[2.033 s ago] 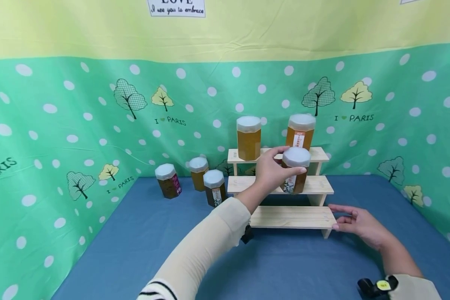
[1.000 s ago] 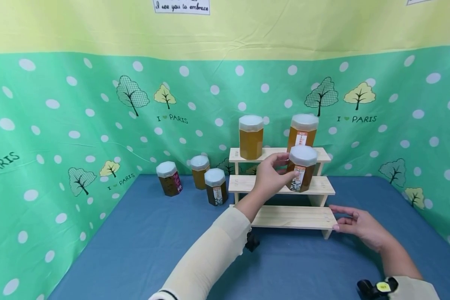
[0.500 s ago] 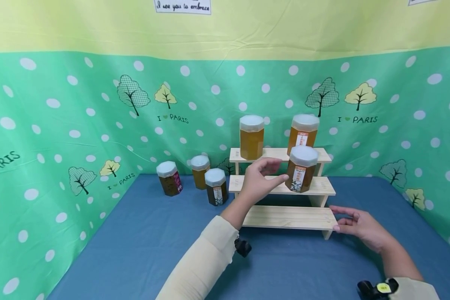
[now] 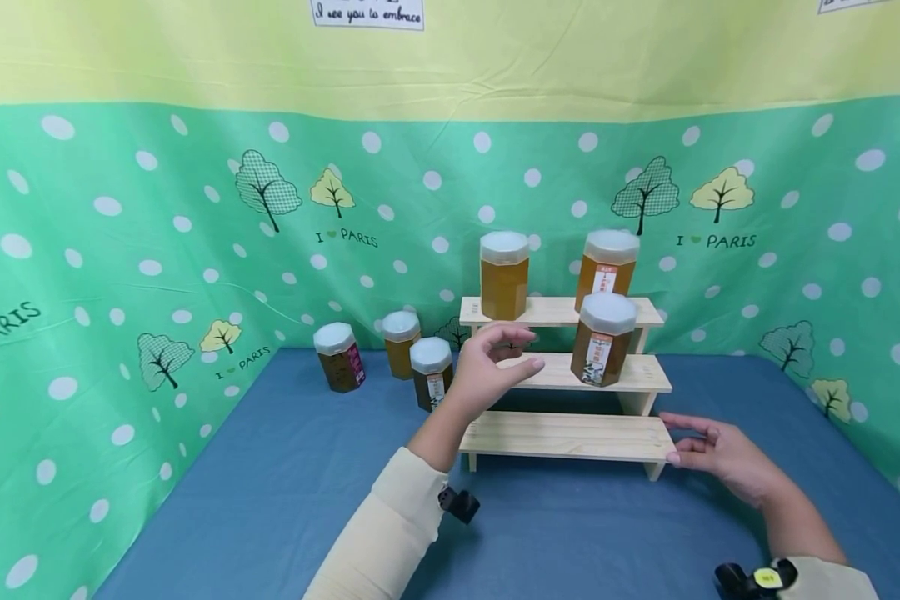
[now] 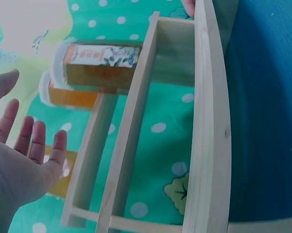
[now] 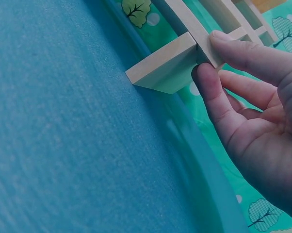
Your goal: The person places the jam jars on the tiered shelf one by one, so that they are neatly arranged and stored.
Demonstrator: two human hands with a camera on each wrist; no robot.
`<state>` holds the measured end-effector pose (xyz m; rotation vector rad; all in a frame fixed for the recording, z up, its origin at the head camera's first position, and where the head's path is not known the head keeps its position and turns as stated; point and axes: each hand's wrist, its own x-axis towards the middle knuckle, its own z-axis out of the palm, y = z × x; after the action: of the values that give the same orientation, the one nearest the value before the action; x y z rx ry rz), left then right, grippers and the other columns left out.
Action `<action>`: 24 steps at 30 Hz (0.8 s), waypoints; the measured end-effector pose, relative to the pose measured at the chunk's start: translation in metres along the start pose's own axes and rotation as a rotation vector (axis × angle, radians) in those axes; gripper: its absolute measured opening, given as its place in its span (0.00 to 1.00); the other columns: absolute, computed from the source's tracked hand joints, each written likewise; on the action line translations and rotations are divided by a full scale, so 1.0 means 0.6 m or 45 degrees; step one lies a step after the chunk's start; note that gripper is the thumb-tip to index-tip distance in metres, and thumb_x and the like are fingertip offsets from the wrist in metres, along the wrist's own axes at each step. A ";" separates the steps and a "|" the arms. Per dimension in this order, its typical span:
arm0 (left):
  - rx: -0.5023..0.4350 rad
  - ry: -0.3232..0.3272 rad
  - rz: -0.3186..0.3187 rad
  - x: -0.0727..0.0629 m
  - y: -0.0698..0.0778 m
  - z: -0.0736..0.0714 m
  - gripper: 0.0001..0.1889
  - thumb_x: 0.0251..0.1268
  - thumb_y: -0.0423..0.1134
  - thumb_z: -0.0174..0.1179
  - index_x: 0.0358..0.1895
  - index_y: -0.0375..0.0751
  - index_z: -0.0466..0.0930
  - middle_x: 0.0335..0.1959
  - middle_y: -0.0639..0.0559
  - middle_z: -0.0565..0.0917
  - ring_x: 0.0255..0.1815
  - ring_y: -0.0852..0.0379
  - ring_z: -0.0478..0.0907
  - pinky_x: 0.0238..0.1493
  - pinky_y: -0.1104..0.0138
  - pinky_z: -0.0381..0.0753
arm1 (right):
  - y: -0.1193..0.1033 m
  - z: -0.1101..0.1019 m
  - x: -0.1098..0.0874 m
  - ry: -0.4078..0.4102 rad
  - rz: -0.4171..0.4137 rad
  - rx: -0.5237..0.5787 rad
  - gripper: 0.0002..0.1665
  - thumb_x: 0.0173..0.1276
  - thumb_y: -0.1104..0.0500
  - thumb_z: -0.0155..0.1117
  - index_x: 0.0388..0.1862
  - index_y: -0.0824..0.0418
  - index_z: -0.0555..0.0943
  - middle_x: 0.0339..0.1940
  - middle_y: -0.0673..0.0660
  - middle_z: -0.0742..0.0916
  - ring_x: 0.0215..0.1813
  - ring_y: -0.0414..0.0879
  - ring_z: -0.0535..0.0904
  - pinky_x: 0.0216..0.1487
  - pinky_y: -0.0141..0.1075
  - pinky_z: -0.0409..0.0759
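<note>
A three-step wooden display stand (image 4: 570, 435) stands on the blue cloth. On its middle step, toward the right, a dark honey jar (image 4: 603, 340) with a white lid stands upright. Two amber jars occupy the top step: one plain jar (image 4: 504, 277) at left, one labelled jar (image 4: 606, 271) at right, partly hidden by the dark one. My left hand (image 4: 487, 371) hovers before the left part of the stand, holding nothing, its fingers spread in the left wrist view. With thumb and finger, my right hand (image 6: 262, 107) pinches the right end of the lowest step.
Left of the stand, three more jars stand on the blue cloth (image 4: 270, 500): a jar with a purple label (image 4: 338, 358), an amber jar (image 4: 400, 346) and a dark jar (image 4: 430, 371) partly behind my left hand. A green printed curtain (image 4: 435, 200) hangs behind.
My left hand set the dark jar on the middle step, turned its label forward, let go and drew back to the left. My right hand has stayed at the lowest step's end.
</note>
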<state>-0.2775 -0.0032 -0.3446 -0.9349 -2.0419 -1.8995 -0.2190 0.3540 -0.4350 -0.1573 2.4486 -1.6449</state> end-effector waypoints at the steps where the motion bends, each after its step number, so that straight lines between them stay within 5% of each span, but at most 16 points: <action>1: -0.012 -0.008 0.006 -0.003 0.001 -0.004 0.16 0.58 0.33 0.70 0.49 0.34 0.81 0.55 0.44 0.77 0.55 0.52 0.75 0.58 0.56 0.77 | 0.000 0.000 0.000 0.001 0.001 0.003 0.49 0.62 0.59 0.72 0.73 0.77 0.55 0.47 0.64 0.83 0.42 0.49 0.83 0.44 0.37 0.81; 8: -0.025 -0.024 0.016 -0.019 0.024 -0.029 0.20 0.57 0.24 0.66 0.54 0.25 0.77 0.58 0.34 0.72 0.58 0.39 0.69 0.60 0.46 0.73 | 0.002 0.002 -0.001 -0.001 0.000 0.007 0.48 0.64 0.61 0.70 0.73 0.77 0.55 0.49 0.63 0.83 0.41 0.47 0.82 0.43 0.38 0.81; 15: -0.072 0.018 0.044 -0.033 0.009 -0.052 0.23 0.56 0.22 0.65 0.57 0.30 0.76 0.59 0.41 0.71 0.52 0.48 0.69 0.59 0.47 0.73 | -0.001 0.002 -0.001 0.003 0.013 -0.004 0.49 0.63 0.60 0.71 0.73 0.77 0.56 0.48 0.61 0.84 0.41 0.47 0.82 0.43 0.38 0.81; 24: -0.040 0.033 0.067 -0.051 0.010 -0.091 0.23 0.56 0.22 0.62 0.58 0.30 0.74 0.58 0.41 0.70 0.58 0.38 0.66 0.59 0.40 0.70 | -0.002 0.002 -0.001 0.011 0.016 -0.006 0.50 0.62 0.58 0.72 0.73 0.76 0.56 0.49 0.64 0.83 0.41 0.48 0.82 0.43 0.38 0.81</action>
<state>-0.2651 -0.0649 -0.3478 -0.9568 -1.9594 -1.9114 -0.2183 0.3528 -0.4342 -0.1353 2.4548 -1.6377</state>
